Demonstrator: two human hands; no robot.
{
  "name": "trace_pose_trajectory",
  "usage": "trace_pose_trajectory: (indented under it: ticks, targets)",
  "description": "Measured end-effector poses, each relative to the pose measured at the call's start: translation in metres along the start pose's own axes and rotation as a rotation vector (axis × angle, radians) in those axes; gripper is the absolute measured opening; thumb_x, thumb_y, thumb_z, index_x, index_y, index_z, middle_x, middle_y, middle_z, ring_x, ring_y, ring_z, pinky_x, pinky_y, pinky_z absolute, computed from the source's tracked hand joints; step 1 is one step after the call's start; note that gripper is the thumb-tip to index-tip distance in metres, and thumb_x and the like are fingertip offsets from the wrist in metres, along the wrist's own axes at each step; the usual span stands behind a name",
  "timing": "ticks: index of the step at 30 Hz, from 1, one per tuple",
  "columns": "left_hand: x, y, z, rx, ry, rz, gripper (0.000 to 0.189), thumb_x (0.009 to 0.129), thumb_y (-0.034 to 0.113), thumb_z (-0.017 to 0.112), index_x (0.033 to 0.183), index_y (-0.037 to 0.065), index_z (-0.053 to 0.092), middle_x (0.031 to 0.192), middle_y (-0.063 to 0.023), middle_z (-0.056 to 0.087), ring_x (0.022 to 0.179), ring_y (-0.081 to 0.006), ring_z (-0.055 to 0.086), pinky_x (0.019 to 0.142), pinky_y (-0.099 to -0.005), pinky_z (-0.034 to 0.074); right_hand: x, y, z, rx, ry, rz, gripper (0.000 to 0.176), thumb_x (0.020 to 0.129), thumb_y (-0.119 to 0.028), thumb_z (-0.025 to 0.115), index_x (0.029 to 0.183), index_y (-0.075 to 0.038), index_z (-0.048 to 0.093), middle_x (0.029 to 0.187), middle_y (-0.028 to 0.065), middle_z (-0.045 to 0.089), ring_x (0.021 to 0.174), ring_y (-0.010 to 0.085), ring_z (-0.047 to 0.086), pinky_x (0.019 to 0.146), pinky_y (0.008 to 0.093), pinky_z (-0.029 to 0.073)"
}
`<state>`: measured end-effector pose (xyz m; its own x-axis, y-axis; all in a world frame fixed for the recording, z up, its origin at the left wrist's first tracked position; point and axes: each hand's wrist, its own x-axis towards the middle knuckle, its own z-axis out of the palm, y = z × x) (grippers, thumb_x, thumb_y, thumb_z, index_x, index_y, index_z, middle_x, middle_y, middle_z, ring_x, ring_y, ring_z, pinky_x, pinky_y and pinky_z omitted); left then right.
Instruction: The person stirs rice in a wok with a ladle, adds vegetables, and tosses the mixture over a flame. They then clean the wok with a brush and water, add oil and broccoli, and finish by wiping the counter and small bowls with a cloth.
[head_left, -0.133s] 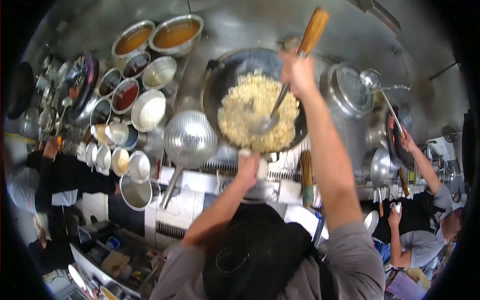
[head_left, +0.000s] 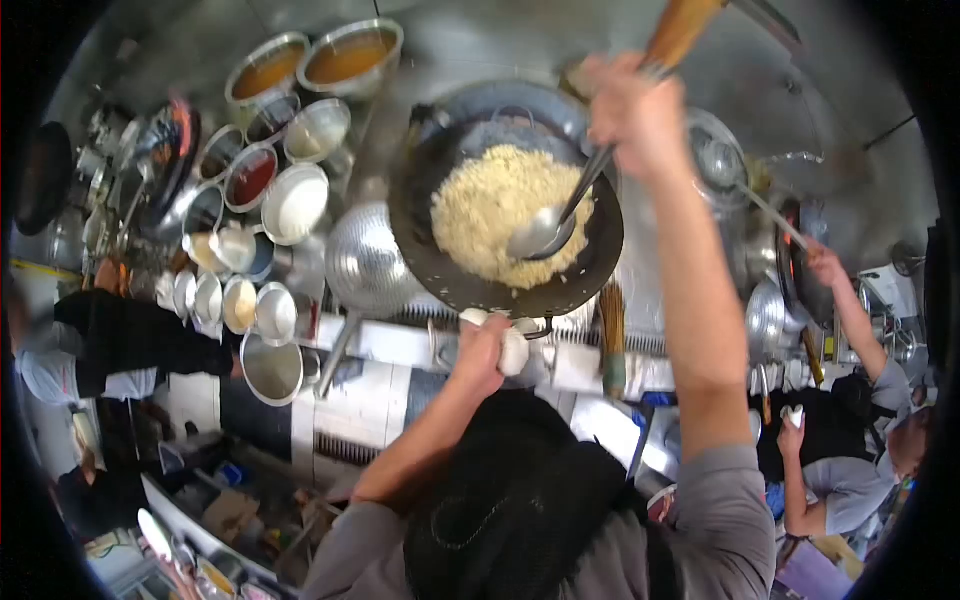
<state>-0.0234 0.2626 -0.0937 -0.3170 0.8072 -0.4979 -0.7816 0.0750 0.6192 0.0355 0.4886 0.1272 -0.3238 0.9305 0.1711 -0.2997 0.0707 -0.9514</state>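
Both hands gripping: my left hand clamps the wok by its near, cloth-wrapped handle; my right hand, over the far rim, fists the ladle, shaft slanting down toward me into the rice.

Left grip clenched on white cloth wrapped round near handle of black wok, centre. Rice heaped inside wok. Right grip raised far, clasping wooden-handled ladle; ladle bowl rests on rice, right side. Steel strainer just left of wok. Sauce bowls further left. 2 large pots far left. Co-worker at right.
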Motion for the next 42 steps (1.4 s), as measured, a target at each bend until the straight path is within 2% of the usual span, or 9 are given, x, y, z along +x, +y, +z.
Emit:
trace_pose_trajectory:
  ticks: [3,8,14,19,24,27,30,37,42]
  targets:
    - [-0.066,0.041,0.038,0.037,0.094,-0.148,0.017,0.093,0.009,0.05,0.106,-0.001,0.055,0.094,-0.0129,0.064,0.077,-0.0228,0.065,0.064,-0.0365,0.055,-0.032,-0.058,-0.038,0.132,-0.372,-0.111,0.022,0.093,-0.01,0.054,0.072,-0.011,0.048,0.053,-0.0049,0.038,0.042,0.0065,0.035,0.04,0.0272,0.031]
    - [-0.014,-0.051,-0.006,0.188,-0.003,0.026,0.02,0.093,0.013,0.052,0.108,0.001,0.051,0.092,-0.0134,0.063,0.074,-0.0238,0.064,0.06,-0.0393,0.054,-0.081,0.066,-0.016,-0.058,0.085,-0.162,0.024,0.092,-0.007,0.059,0.072,-0.006,0.047,0.055,-0.0012,0.042,0.045,0.0064,0.037,0.043,0.0263,0.033]
    - [-0.083,-0.012,0.024,-0.075,0.13,0.055,0.01,0.09,0.003,0.05,0.096,-0.002,0.056,0.094,-0.0161,0.066,0.083,-0.0228,0.068,0.067,-0.0349,0.058,-0.145,-0.002,-0.041,0.165,0.004,-0.291,0.033,0.092,-0.012,0.065,0.066,-0.008,0.044,0.053,-0.0017,0.044,0.043,0.0056,0.037,0.04,0.025,0.031]
    - [-0.005,-0.055,0.006,0.107,0.089,0.043,0.019,0.093,0.013,0.056,0.107,0.001,0.055,0.093,-0.0123,0.064,0.078,-0.0244,0.065,0.065,-0.0391,0.055,-0.077,0.117,-0.032,-0.081,0.135,-0.378,0.035,0.09,-0.012,0.067,0.061,-0.006,0.048,0.057,-0.0041,0.047,0.052,0.005,0.04,0.045,0.0257,0.032]
    - [-0.027,-0.047,-0.011,0.147,-0.089,0.136,0.045,0.091,0.003,0.05,0.136,0.006,0.044,0.125,-0.0118,0.059,0.107,-0.0234,0.063,0.081,-0.0346,0.055,-0.049,-0.029,-0.039,0.159,-0.067,-0.501,0.028,0.092,-0.01,0.061,0.068,-0.01,0.047,0.057,-0.0023,0.044,0.046,0.0087,0.042,0.041,0.0261,0.032]
    - [0.056,-0.034,0.0,0.016,0.039,-0.112,0.036,0.088,0.001,0.051,0.124,0.007,0.047,0.113,-0.0082,0.06,0.093,-0.0197,0.063,0.078,-0.0354,0.054,-0.034,-0.1,-0.032,0.139,-0.093,-0.695,0.037,0.094,-0.017,0.057,0.061,-0.016,0.041,0.043,-0.0068,0.032,0.03,0.0073,0.032,0.029,0.0268,0.027]
    - [0.089,-0.053,0.001,-0.018,-0.078,0.109,0.027,0.088,0.002,0.052,0.114,0.008,0.048,0.104,-0.0065,0.059,0.089,-0.0184,0.061,0.071,-0.0364,0.053,-0.027,-0.128,-0.021,0.201,-0.089,-0.754,0.036,0.092,-0.01,0.06,0.061,-0.015,0.042,0.045,-0.0061,0.036,0.032,0.0083,0.034,0.032,0.0261,0.03]
    - [0.123,-0.052,-0.024,0.118,-0.016,0.012,0.027,0.088,0.0,0.053,0.113,0.007,0.047,0.1,-0.005,0.057,0.088,-0.0192,0.06,0.071,-0.0362,0.053,-0.011,0.146,-0.035,0.104,0.119,-0.33,0.03,0.097,-0.009,0.055,0.072,-0.011,0.039,0.059,0.0,0.045,0.048,0.0085,0.041,0.049,0.0264,0.042]
    - [0.1,-0.016,-0.021,0.232,-0.017,-0.045,0.031,0.093,0.02,0.064,0.113,0.002,0.049,0.099,-0.0101,0.061,0.085,-0.0205,0.062,0.066,-0.0378,0.053,-0.093,0.137,-0.045,-0.256,-0.008,-0.258,0.028,0.096,-0.017,0.061,0.076,-0.005,0.047,0.07,0.0015,0.052,0.066,0.0111,0.052,0.065,0.0278,0.046]
